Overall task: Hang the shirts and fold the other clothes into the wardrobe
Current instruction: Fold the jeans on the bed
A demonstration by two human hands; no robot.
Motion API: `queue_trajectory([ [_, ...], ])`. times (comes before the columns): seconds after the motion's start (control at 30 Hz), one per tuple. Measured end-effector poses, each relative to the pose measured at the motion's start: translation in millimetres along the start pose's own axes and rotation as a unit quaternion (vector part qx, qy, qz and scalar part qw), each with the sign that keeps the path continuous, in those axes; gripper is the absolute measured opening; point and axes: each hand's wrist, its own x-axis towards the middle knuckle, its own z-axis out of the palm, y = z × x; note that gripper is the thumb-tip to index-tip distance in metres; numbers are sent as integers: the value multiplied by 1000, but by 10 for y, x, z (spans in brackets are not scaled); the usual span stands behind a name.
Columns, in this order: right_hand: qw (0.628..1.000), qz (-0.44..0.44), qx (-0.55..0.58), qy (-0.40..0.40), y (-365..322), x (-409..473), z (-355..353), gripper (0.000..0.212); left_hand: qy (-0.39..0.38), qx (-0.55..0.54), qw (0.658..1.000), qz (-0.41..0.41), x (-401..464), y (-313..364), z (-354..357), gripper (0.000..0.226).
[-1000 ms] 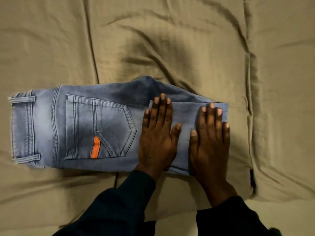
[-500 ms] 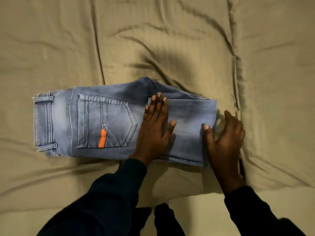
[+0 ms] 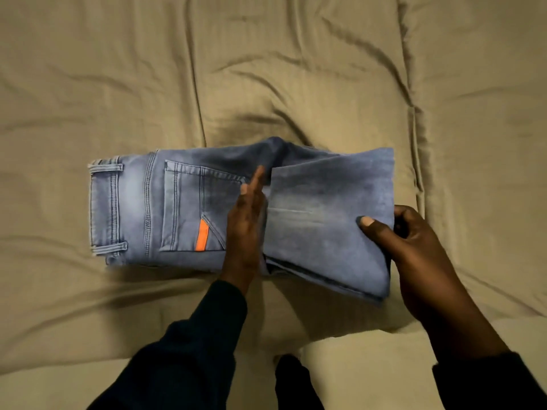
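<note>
The jeans [image 3: 189,205] lie on the bedsheet [image 3: 266,69], long axis left to right. Their folded end is gripped by the right hand [image 3: 414,241]; the flat left hand [image 3: 247,226] marks the fold line.

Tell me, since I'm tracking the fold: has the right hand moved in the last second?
Yes. The right hand went from flat on the jeans to gripping their right end, away from the pocket.
</note>
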Motion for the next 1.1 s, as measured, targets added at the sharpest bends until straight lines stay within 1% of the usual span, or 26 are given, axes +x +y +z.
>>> queue_trajectory([
  [0.07, 1000, -8, -3, 15, -161, -156, 197, 30, -6, 6, 999, -38, 15, 74, -98, 48],
  [0.17, 997, -33, -20, 62, -385, -315, 623, 41, -15, 7, 997, -81, 44, 210, -260, 53],
  [0.23, 994, -47, -35, 90, -525, -397, 957, 38, -13, -19, 995, -101, 94, 308, -379, 56],
  [0.3, 992, -70, -45, 100, -627, -467, 1293, 36, 3, -48, 991, -124, 161, 436, -526, 60],
  [0.37, 987, -100, -86, 87, -682, -512, 1592, 40, -5, -79, 986, -146, 210, 555, -708, 70],
  [0.43, 989, -91, -101, 62, -732, -532, 1873, 42, -26, -87, 985, -149, 220, 677, -914, 74],
  [0.47, 989, -80, -112, 52, -737, -530, 1995, 41, -27, -74, 985, -153, 216, 740, -1026, 75],
  [0.53, 986, -73, -141, 51, -766, -540, 2264, 38, -29, -44, 987, -154, 189, 872, -1233, 76],
  [0.6, 979, -89, -173, 61, -784, -550, 2506, 38, -46, -24, 988, -144, 149, 979, -1404, 78],
  [0.73, 971, -92, -213, 54, -789, -556, 2885, 41, -60, -59, 988, -132, 90, 1113, -1666, 86],
  [0.8, 968, -104, -225, 44, -779, -574, 3054, 44, -70, -51, 988, -127, 101, 1190, -1812, 89],
  [0.83, 966, -112, -231, 38, -771, -586, 3136, 45, -72, -32, 990, -118, 109, 1222, -1889, 80],
  [0.9, 964, -121, -234, 25, -740, -598, 3302, 44, -73, 8, 993, -94, 123, 1273, -2011, 48],
  [0.93, 964, -123, -236, 19, -715, -598, 3390, 42, -63, 13, 994, -89, 125, 1294, -2051, 36],
  [0.97, 962, -129, -240, 16, -689, -593, 3475, 39, -46, 9, 995, -91, 127, 1310, -2095, 29],
  [1.03, 956, -150, -251, 9, -648, -571, 3621, 36, -17, 11, 996, -82, 136, 1326, -2183, 27],
  [1.1, 954, -170, -244, -46, -611, -530, 3704, 38, 10, 39, 997, -70, 159, 1334, -2278, 27],
])
